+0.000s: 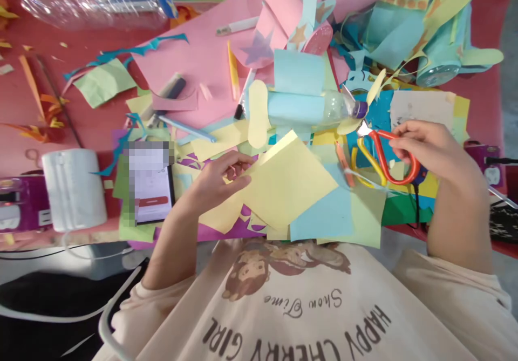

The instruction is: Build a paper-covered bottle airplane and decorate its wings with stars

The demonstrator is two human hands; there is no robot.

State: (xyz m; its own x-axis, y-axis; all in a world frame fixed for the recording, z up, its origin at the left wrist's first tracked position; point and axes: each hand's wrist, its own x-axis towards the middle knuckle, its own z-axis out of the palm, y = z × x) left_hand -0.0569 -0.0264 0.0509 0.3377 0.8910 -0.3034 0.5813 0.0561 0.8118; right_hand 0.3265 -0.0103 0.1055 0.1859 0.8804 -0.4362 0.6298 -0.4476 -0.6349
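Observation:
My left hand [224, 180] has its curled fingers and thumb at the left edge of a pale yellow sheet of paper [289, 183], gripping it. The sheet is turned like a diamond, with a narrow lighter strip along its upper left edge. My right hand [435, 148] pinches the red handle of a pair of scissors [377, 148]. Their other handle is yellow and stands apart from the red one; the short visible blade points up and left. Just beyond the sheet lies a plastic bottle [332, 107] wrapped in light blue paper, with yellow paper pieces and a purple cap.
Coloured paper scraps cover much of the red table [24, 96]. A phone [156, 188] and a white box-shaped device [75, 188] are at left. Pens, an orange-handled cutter [343, 161] and another decorated bottle [439, 69] lie around. A bagged bundle [89, 5] is at the back left.

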